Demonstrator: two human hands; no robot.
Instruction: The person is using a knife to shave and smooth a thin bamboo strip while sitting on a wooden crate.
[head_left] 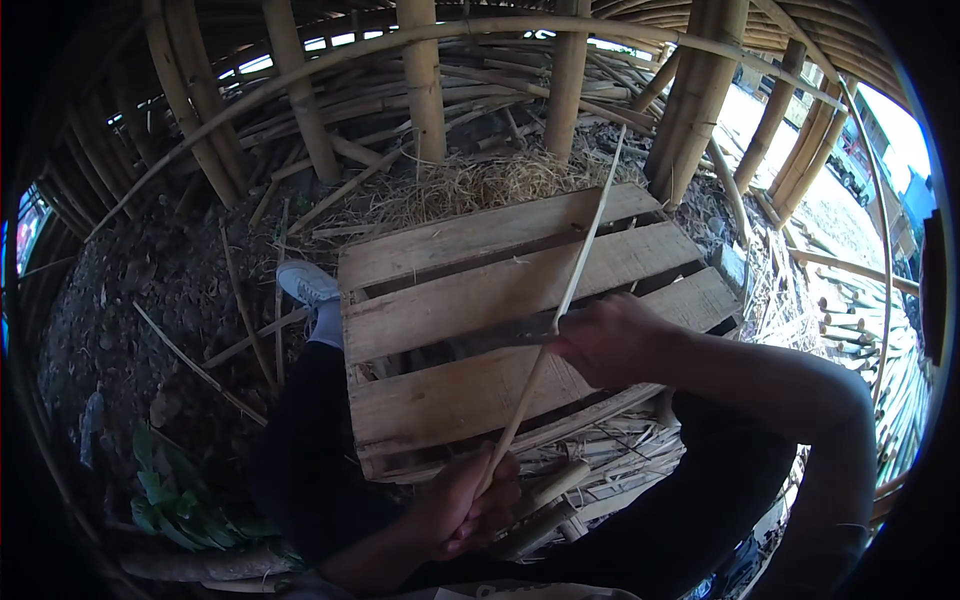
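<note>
A long, pale bamboo strip (588,240) slants up and away from me over a slatted wooden pallet-like stand (500,255). Its near end is wrapped in my closed left hand (468,505), low in front of the stand. Farther up the strip, my right hand (618,342) is clenched in a fist around a knife, with the handle hidden by the fingers. The dark, motion-blurred knife blade (475,346) points left over the slats and meets the strip beside my right fist.
Upright bamboo posts (425,100) and a curved bamboo rail (350,48) stand beyond the slats. Straw shavings (480,185) lie at their feet. My shoe (308,283) rests left of the stand. Cut bamboo pieces (550,490) lie below it; a leafy plant (175,495) is lower left.
</note>
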